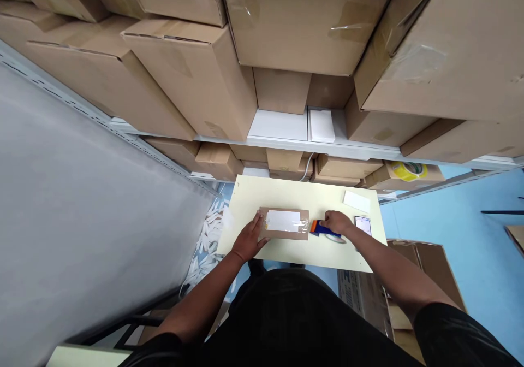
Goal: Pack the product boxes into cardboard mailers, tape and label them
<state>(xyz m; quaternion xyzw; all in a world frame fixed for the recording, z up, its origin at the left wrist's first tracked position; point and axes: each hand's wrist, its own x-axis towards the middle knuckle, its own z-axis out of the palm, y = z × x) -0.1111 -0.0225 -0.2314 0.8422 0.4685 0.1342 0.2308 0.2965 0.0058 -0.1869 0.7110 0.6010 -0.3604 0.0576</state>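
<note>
Stacked brown cardboard cartons (pixel 196 72) are seen filling the white metal shelving (pixel 286 132) behind a small pale-yellow rectangular table (pixel 303 192). On the table's middle a flat brown cardboard parcel (pixel 284 224) with a white label under clear tape is laid. Its left end is pressed by the left hand (pixel 248 240), fingers spread flat and nothing gripped. Just beside the parcel's right end, an orange-and-blue tape dispenser (pixel 323 230) is covered and loosely clasped by the right hand (pixel 338 223). A white paper slip (pixel 357 200) and a small phone (pixel 363 225) are placed near the right edge.
</note>
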